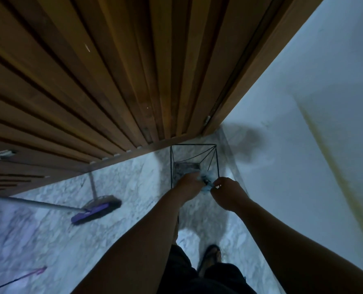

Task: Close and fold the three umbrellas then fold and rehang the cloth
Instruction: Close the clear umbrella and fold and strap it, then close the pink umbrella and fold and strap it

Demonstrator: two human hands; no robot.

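A person is standing in a dim corner, looking down at both arms reaching towards a thin black wire stand (194, 164) on the pale marbled floor (134, 183), beside a slatted wooden door (95, 81) and a smooth white wall (303, 124). The left hand (188, 185) and right hand (229, 193) are meeting over the stand's open top, both pinching a small bundle of pale blue fabric (207, 184) with something dark at its centre; it is too blurred to tell whether this is a folded umbrella or the cloth. Both hands are closed on the bundle. To do this step well, they are probably best keeping the fabric gathered tight so no loose edge snags on the wire. A dark rectangular object is lying inside the stand. To the left, a purple-bristled broom (96, 211) with a grey metal handle is lying on the floor.
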